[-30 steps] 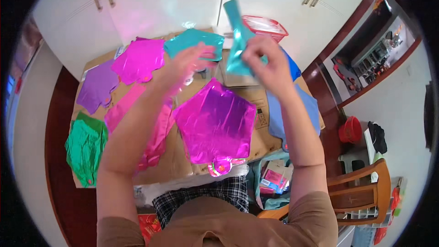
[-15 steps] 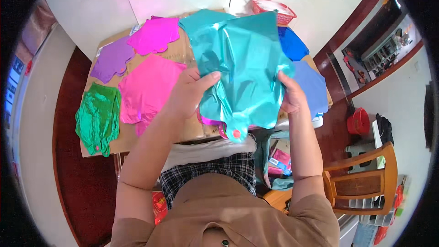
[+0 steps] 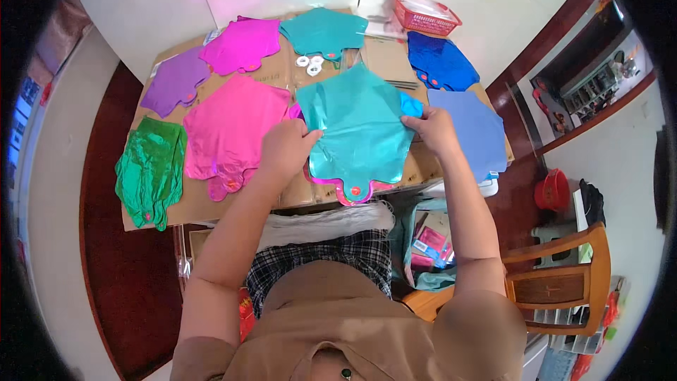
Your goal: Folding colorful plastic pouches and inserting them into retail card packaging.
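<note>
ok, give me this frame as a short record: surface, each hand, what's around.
surface: cardboard-covered table
left hand: pressing the left edge of the flat teal foil balloon
right hand: gripping its right edge
under it: magenta foil balloon, only its edge showing
left of it: pink foil balloon, crumpled green foil balloon
far side: red plastic basket

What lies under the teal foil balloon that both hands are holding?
Under the teal balloon a pink foil edge peeks out, resting on the cardboard. How far it reaches beneath is covered.
</note>
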`<move>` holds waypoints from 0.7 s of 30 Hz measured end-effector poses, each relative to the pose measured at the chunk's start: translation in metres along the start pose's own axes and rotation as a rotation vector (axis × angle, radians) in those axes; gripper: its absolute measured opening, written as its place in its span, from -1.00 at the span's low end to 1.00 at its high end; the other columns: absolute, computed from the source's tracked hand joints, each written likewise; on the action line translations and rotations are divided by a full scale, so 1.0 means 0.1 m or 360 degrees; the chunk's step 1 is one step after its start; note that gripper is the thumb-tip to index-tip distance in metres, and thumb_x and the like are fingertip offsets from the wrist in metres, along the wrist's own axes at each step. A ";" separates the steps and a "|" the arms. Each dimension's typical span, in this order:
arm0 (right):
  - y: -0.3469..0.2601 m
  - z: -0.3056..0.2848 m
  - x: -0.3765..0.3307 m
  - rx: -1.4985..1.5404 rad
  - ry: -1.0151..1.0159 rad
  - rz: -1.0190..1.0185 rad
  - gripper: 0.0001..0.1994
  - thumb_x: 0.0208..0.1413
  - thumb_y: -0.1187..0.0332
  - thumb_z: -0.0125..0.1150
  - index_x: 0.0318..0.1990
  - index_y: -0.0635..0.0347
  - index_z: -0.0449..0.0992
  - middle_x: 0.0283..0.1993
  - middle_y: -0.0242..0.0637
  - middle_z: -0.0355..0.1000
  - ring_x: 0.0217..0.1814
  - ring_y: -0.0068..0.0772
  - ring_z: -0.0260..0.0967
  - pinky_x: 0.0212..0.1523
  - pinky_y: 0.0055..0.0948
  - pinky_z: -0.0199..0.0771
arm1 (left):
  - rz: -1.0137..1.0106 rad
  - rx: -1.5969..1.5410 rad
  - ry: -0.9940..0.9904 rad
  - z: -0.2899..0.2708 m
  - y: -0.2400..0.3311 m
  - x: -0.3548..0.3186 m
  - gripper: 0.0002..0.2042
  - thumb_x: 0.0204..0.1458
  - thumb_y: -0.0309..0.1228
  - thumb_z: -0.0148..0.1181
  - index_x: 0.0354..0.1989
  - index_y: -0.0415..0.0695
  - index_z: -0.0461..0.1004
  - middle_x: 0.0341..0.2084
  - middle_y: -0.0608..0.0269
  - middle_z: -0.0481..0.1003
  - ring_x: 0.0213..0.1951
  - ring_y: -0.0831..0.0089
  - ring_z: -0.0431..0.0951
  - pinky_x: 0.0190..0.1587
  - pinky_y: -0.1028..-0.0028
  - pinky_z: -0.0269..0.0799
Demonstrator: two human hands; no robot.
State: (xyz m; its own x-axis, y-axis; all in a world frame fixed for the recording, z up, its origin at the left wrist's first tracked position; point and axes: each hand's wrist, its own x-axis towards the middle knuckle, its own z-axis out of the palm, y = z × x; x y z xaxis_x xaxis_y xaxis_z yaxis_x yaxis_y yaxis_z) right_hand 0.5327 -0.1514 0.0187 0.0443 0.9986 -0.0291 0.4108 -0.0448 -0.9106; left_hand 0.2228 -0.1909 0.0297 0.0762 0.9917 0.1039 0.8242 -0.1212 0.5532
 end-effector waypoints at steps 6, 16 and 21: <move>-0.23 0.10 0.01 -0.0863 0.0037 0.0093 -0.70 -0.12 0.15 0.36 -0.37 0.22 0.61 -0.49 -0.15 0.53 -0.47 -0.28 0.52 -0.35 -0.30 0.47 | 0.0146 0.0489 0.0340 -0.06 0.18 -0.02 -0.65 -0.11 -0.14 0.33 -0.34 -0.15 0.43 -0.47 0.10 0.47 -0.39 0.06 0.48 -0.32 0.14 0.35; -0.07 -0.09 0.18 -0.0622 0.0157 0.0019 -0.67 -0.15 0.14 0.38 -0.40 0.25 0.56 -0.47 -0.20 0.52 -0.40 -0.29 0.52 -0.32 -0.31 0.47 | 0.1078 -0.0018 0.0017 0.33 0.19 0.12 -0.68 -0.17 -0.31 0.32 -0.20 -0.12 0.53 -0.26 0.15 0.40 -0.14 0.13 0.39 -0.12 0.18 0.30; -0.03 -0.82 1.10 -0.0624 0.0553 -0.0115 -0.64 -0.19 0.11 0.42 -0.39 0.24 0.55 -0.41 -0.19 0.52 -0.32 -0.31 0.49 -0.31 -0.34 0.44 | 0.0997 -0.0037 -0.0005 0.30 0.25 0.11 -0.69 -0.21 -0.34 0.31 -0.23 -0.12 0.53 -0.26 0.18 0.41 -0.15 0.15 0.39 -0.12 0.22 0.30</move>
State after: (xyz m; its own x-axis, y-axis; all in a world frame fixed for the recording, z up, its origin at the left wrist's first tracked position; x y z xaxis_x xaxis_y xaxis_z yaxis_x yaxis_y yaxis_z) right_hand 0.6108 -0.0441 0.0516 0.2755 0.9341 0.2269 0.7306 -0.0501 -0.6809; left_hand 0.2611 -0.1813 0.0202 0.5427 0.7320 0.4119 0.6101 -0.6806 0.4058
